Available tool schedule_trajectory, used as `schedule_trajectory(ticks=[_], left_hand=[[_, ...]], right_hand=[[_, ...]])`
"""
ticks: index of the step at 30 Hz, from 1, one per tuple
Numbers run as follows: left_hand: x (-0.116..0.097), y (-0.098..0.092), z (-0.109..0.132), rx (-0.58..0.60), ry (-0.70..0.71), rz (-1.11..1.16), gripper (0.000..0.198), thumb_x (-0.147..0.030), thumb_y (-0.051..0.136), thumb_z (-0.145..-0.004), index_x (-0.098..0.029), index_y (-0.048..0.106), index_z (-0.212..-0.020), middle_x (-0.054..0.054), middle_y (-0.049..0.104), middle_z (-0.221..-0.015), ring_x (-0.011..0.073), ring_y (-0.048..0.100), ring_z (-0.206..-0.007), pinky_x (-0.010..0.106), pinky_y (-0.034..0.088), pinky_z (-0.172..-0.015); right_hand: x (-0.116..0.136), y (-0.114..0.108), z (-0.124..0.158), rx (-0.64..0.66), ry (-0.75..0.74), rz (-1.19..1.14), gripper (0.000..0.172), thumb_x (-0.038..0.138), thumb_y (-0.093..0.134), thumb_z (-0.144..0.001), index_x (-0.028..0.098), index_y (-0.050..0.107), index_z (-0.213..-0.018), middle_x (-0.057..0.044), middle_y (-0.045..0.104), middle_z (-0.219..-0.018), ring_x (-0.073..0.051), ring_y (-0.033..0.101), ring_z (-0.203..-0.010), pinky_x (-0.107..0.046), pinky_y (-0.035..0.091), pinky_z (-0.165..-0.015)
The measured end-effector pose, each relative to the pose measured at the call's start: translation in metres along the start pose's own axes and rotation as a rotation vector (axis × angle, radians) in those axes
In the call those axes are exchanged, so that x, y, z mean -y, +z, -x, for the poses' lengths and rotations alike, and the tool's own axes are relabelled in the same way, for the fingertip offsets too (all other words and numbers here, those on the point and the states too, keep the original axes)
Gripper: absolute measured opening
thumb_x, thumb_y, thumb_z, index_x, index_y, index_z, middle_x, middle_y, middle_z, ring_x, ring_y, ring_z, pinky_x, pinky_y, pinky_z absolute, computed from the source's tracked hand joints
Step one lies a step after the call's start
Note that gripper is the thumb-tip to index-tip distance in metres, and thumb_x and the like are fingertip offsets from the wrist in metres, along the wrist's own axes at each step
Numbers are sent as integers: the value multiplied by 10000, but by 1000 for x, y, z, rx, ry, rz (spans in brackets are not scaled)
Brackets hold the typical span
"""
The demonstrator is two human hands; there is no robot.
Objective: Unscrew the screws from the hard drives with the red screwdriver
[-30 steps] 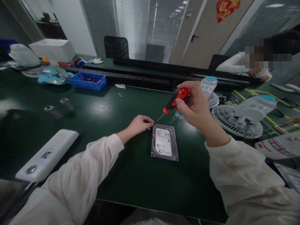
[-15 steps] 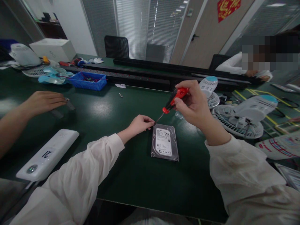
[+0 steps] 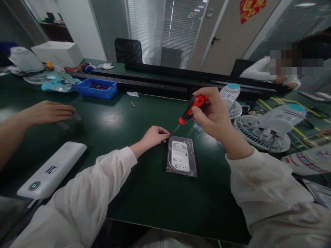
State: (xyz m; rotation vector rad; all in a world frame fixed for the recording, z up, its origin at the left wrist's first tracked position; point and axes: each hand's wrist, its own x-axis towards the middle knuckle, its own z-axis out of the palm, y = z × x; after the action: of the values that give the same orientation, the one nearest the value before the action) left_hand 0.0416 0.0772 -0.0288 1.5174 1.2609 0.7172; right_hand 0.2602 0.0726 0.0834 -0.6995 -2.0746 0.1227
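Note:
A hard drive (image 3: 180,155) with a white label lies flat on the green table in front of me. In my right hand (image 3: 213,110) is a red and black screwdriver (image 3: 190,109), tilted so its shaft slants down to the drive's far left corner. My left hand (image 3: 156,136) is at that same corner, thumb and fingers pinched close to the screwdriver's tip. Whatever sits between those fingertips is too small to make out.
Another person's hand (image 3: 54,112) rests on grey pieces at the left, beyond a white power bank (image 3: 53,170). A blue tray (image 3: 97,89) with wires stands behind. White fans (image 3: 269,129) occupy the right side. Long black bars (image 3: 160,86) run across the back.
My two hands, the screwdriver and the hard drive stay practically where they were. The other person's hand at the left has shifted very slightly.

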Motion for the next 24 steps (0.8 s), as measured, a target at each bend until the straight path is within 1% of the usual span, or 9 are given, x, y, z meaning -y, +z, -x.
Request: schedule_trajectory(ticks=[3,6,10,14,16,18,20,22,24], left_hand=[[0,1,0,-3,-6,-5,141,-220,729,-929,-139,828,-988,64,787,-855,115,676,-658,195,467,-532],[0,1,-1,-6,-9,-7,138,-219,731,-928,-140,830,-983,64,789,-856,115,677,-656,194,462,-527],[0,1,-1,-8,-11,-5,137,-213,727,-934,-134,828,-982,65,791,-859,110,675,-649,190,450,-517],[0,1,-1,-10,-9,-6,134,-211,727,-936,-130,827,-972,64,789,-845,112,675,-648,191,440,-507],[0,1,-1,-11,-7,-5,133,-209,727,-936,-131,827,-974,63,790,-849,110,674,-646,191,441,-508],[1,2,-1,-11,-5,-3,133,-211,729,-936,-133,828,-981,62,793,-859,109,675,-646,191,442,-510],[1,2,-2,-12,-6,-4,131,-214,734,-934,-135,829,-979,62,794,-860,109,676,-647,191,442,-511],[2,2,-2,-13,-8,-6,128,-217,737,-932,-140,831,-974,60,795,-858,110,677,-647,191,441,-512],[3,2,-3,-14,-8,-6,127,-219,736,-935,-145,833,-970,59,796,-857,108,677,-645,190,442,-514]], right_hand=[[4,0,0,12,33,20,311,198,605,-935,322,542,-1214,-5,615,-975,-127,644,-691,-295,583,-618],[5,1,0,16,27,27,308,189,601,-932,316,538,-1205,-4,615,-982,-132,645,-704,-302,581,-636],[7,0,-4,45,29,47,311,188,605,-927,299,545,-1211,7,613,-940,-125,618,-664,-299,545,-617],[9,-6,-14,108,27,134,290,288,640,-936,264,577,-1217,-9,661,-941,-143,609,-681,-316,519,-633],[10,-8,-20,139,8,202,297,361,671,-934,247,601,-1200,-12,670,-930,-138,579,-660,-314,493,-633],[12,-9,-26,178,8,268,288,408,678,-936,237,622,-1162,3,648,-841,-133,535,-619,-312,459,-625],[13,-9,-30,210,26,316,260,407,652,-949,230,635,-1139,8,622,-772,-146,525,-617,-323,446,-641],[14,-9,-33,232,36,301,245,346,588,-965,221,634,-1171,-21,662,-841,-179,584,-700,-350,473,-698],[16,-10,-35,250,37,223,294,268,523,-961,213,627,-1230,-59,710,-995,-216,647,-835,-381,507,-765]])
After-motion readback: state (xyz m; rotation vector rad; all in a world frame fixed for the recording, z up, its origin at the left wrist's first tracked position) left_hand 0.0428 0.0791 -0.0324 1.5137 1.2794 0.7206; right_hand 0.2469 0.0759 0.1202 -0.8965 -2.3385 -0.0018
